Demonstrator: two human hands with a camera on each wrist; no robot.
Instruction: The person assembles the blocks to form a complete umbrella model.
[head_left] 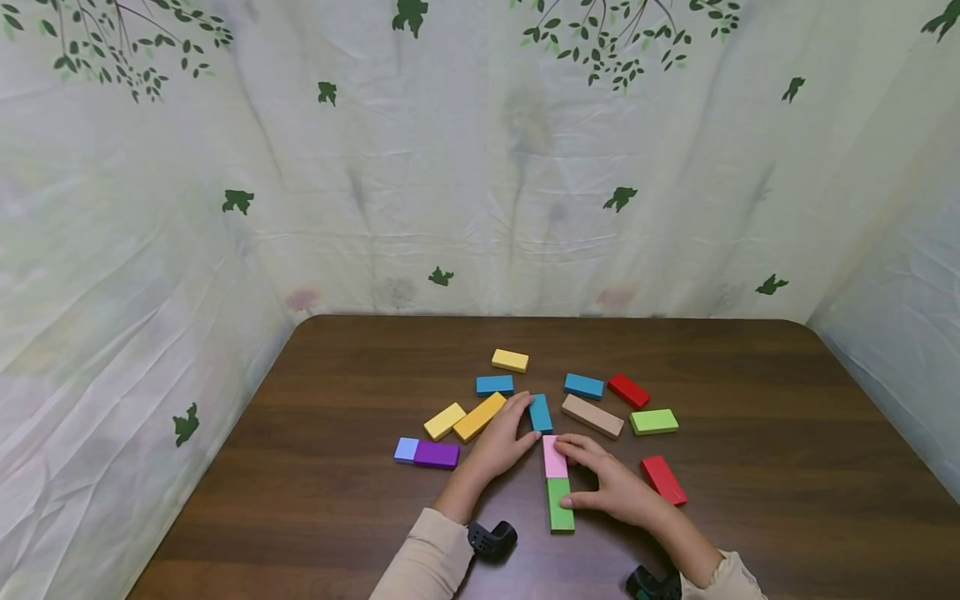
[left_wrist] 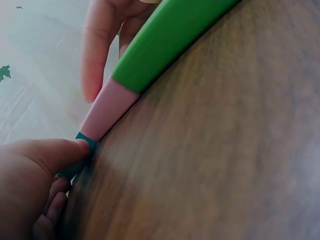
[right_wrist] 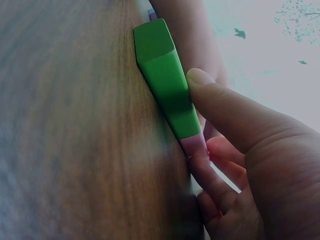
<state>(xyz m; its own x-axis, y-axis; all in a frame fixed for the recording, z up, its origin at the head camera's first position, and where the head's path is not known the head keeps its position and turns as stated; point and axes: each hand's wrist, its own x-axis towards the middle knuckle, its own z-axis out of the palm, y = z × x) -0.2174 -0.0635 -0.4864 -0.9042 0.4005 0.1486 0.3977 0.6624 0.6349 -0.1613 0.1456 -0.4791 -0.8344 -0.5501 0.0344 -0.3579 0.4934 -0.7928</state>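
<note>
A blue block (head_left: 541,414), a pink block (head_left: 555,458) and a green block (head_left: 560,510) lie end to end in a row on the table. My left hand (head_left: 501,440) pinches the blue block at the row's far end, its thumb (left_wrist: 70,152) against the block's side. Along the row's right side is my right hand (head_left: 611,483). Its thumb (right_wrist: 215,92) touches the green block, and a fingertip rests on the pink block. In the right wrist view, the other fingers bend beside the pink block.
Left of the row lie two yellow blocks (head_left: 445,422), a purple block (head_left: 437,455) and a light blue block (head_left: 406,450). To the right are a tan block (head_left: 592,416), red blocks (head_left: 663,481) and a light green block (head_left: 654,422). Further blue and yellow blocks (head_left: 510,361) lie behind.
</note>
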